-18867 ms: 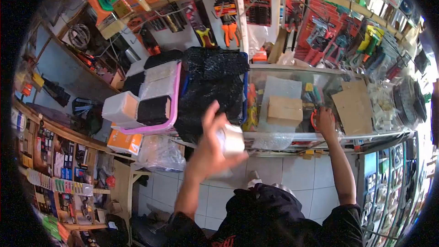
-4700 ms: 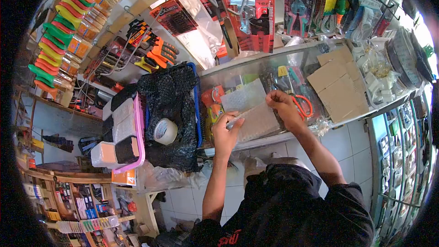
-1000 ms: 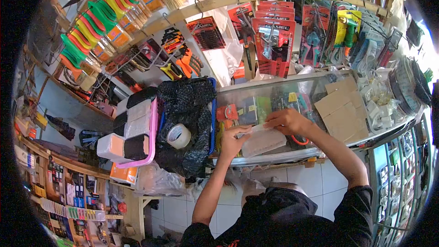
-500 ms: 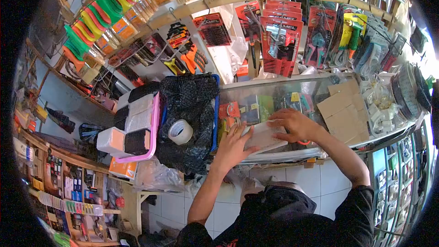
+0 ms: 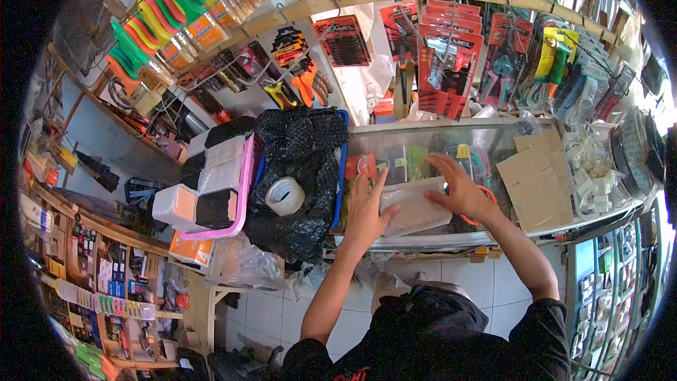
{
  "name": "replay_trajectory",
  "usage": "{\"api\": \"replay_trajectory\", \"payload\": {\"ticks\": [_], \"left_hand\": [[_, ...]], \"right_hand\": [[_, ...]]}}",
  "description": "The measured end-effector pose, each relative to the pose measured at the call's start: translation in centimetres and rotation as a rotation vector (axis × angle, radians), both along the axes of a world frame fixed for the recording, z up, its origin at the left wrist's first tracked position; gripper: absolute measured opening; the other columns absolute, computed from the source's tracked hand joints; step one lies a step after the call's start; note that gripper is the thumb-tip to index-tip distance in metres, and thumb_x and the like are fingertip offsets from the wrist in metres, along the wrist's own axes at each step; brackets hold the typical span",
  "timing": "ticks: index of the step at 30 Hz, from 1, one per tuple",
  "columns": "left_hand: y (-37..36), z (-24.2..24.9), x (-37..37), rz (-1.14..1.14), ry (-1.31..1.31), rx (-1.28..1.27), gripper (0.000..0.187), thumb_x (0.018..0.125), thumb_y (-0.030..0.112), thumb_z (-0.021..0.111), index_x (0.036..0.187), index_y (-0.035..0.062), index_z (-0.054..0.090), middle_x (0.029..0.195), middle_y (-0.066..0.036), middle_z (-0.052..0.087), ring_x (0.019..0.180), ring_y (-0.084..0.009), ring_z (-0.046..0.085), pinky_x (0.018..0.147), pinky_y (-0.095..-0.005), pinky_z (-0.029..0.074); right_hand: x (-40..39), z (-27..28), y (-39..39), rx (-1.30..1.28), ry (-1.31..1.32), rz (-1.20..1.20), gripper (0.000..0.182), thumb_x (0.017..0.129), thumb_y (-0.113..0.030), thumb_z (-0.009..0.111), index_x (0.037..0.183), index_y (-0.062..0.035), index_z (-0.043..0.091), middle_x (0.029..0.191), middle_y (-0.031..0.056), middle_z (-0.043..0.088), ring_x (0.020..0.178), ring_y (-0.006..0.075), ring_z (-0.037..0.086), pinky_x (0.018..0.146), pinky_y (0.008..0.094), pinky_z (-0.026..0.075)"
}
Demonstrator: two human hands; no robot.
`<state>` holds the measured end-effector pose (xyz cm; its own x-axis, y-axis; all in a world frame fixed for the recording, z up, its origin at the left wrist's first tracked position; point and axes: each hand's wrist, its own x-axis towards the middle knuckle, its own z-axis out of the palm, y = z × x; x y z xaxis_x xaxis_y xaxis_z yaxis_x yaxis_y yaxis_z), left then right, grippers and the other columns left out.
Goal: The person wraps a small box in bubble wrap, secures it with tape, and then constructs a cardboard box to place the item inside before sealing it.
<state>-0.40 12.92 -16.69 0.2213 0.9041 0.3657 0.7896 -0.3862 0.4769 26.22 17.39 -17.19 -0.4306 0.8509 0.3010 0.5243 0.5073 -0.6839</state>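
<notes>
Left hand [image 5: 367, 216], centre frame; right hand [image 5: 465, 194], right of centre: reaching up-frame, fingers spread, thumbs over pale packet [image 5: 415, 213].

"CAMEL" on red hanging packs [image 5: 451, 85], unreadable red lettering [image 5: 352, 375] on shirt [image 5: 451, 346]

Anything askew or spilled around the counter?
No spill visible. Slightly untidy: black bubble wrap slumps over the near side of the blue basket, hiding its rim there, with a tape roll lying on top.
</notes>
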Motion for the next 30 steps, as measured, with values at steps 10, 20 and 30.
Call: {"api": "replay_trajectory", "payload": {"ticks": [10, 20, 30], "left_hand": [[-3.0, 8.6, -5.2, 0.127, -0.214, 0.256, 0.041, 0.096, 0.021, 0.070, 0.133, 0.0049, 0.064, 0.141, -0.025, 0.056, 0.131, -0.0419, 0.054, 0.110, -0.0476, 0.042], [2.2, 5.4, -19.6, 0.304, 0.514, -0.144, 0.030, 0.085, 0.031, 0.080, 0.097, 0.0046, 0.073, 0.096, -0.019, 0.073, 0.100, -0.0402, 0.066, 0.086, -0.0479, 0.049], [-3.1, 11.7, -12.9, 0.318, -0.354, 0.214, 0.026, 0.091, 0.017, 0.078, 0.104, -0.0032, 0.069, 0.094, -0.014, 0.074, 0.084, -0.0189, 0.067, 0.080, -0.0343, 0.051]], "right_hand": [[-0.7, -0.7, 0.7, 0.011, 0.073, -0.009, 0.077, 0.088, -0.020, 0.080, 0.154, -0.0093, 0.040, 0.157, 0.0227, 0.038, 0.148, 0.0406, 0.036, 0.123, 0.0468, 0.029], [-0.4, 2.1, 0.5, 0.110, 0.123, -0.006, 0.068, 0.090, -0.016, 0.079, 0.150, -0.0118, 0.046, 0.156, 0.0229, 0.040, 0.148, 0.0411, 0.036, 0.122, 0.0481, 0.031], [-0.8, 6.2, -2.3, 0.160, 0.169, -0.011, 0.049, 0.088, -0.009, 0.076, 0.135, -0.0083, 0.062, 0.149, 0.0175, 0.052, 0.140, 0.0357, 0.047, 0.118, 0.0464, 0.035]]}}
